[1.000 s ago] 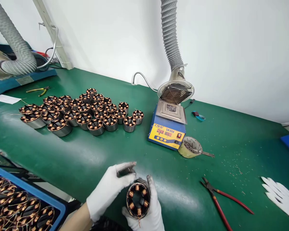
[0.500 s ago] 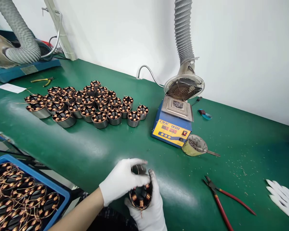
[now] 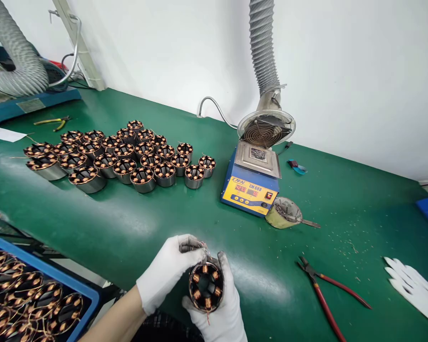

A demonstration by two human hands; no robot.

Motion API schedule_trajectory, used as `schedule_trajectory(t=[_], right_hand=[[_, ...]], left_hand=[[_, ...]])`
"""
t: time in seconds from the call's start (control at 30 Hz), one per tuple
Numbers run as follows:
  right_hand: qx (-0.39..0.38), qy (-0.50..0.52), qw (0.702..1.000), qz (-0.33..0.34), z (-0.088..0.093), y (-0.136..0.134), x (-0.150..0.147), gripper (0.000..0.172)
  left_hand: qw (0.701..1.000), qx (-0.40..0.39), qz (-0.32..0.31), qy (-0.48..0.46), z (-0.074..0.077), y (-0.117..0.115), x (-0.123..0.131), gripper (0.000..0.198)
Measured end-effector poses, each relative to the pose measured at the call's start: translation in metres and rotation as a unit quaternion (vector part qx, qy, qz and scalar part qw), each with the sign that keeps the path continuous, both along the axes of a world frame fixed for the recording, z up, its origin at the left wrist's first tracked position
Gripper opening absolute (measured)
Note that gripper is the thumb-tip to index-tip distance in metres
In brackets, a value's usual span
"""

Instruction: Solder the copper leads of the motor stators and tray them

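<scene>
A motor stator [image 3: 207, 302], a dark ring with copper coils on its inside, is tilted so its open face points toward me. My right hand [image 3: 223, 308], in a white glove with dirty fingertips, is wrapped round its right side and underside. My left hand [image 3: 171, 266], also gloved, is closed in a pinch at the stator's far rim. Thin wire ends [image 3: 206, 251] stick out by its thumb and fingertips. Another short wire end [image 3: 208, 317] hangs from the near rim.
Several finished-looking stators [image 3: 142, 161] stand grouped at left. A blue bin [image 3: 92, 297] of stators is lower left. Behind stand a solder pot [image 3: 249, 190] under an extraction hood [image 3: 267, 129] and a scrap tin [image 3: 285, 218]. Red-handled cutters [image 3: 317, 280] and white gloves [image 3: 413, 289] lie right.
My left hand has drawn back from across the stator to its far rim and closed on the wire ends. More of the stator's face shows. The view has shifted slightly.
</scene>
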State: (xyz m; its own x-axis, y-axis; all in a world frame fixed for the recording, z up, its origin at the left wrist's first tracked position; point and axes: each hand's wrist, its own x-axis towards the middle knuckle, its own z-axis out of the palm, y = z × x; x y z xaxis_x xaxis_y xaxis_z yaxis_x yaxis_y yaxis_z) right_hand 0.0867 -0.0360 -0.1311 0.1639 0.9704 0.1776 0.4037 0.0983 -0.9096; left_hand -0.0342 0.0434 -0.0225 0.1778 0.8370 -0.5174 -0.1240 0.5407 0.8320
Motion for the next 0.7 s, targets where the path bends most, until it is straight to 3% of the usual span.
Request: schedule_trajectory(t=[0.17,0.33,0.43,0.5,0.57,0.7], right_hand=[[0.025,-0.013,1.0,0.008,0.0,0.0,0.003,0.09],[-0.016,0.013,0.999,0.026,0.009,0.001,0.005,0.081],[-0.031,-0.005,0.999,0.02,0.011,-0.001,0.007,0.082],[-0.045,-0.012,0.999,0.015,0.011,-0.004,0.008,0.09],[-0.053,-0.007,0.999,0.0,0.012,-0.004,0.01,0.092],[-0.036,0.037,0.999,-0.011,0.023,0.021,0.024,0.055]], left_hand=[[0.998,0.029,0.025,0.057,-0.005,0.0,0.004,0.014],[0.975,0.085,0.127,0.16,-0.013,-0.006,-0.021,0.037],[0.946,0.14,0.085,0.28,-0.029,-0.016,-0.04,0.026],[0.909,0.202,0.04,0.361,-0.043,-0.024,-0.05,0.022],[0.855,0.281,-0.004,0.436,-0.058,-0.031,-0.057,0.022],[0.727,0.473,-0.05,0.496,-0.086,-0.033,-0.065,0.022]])
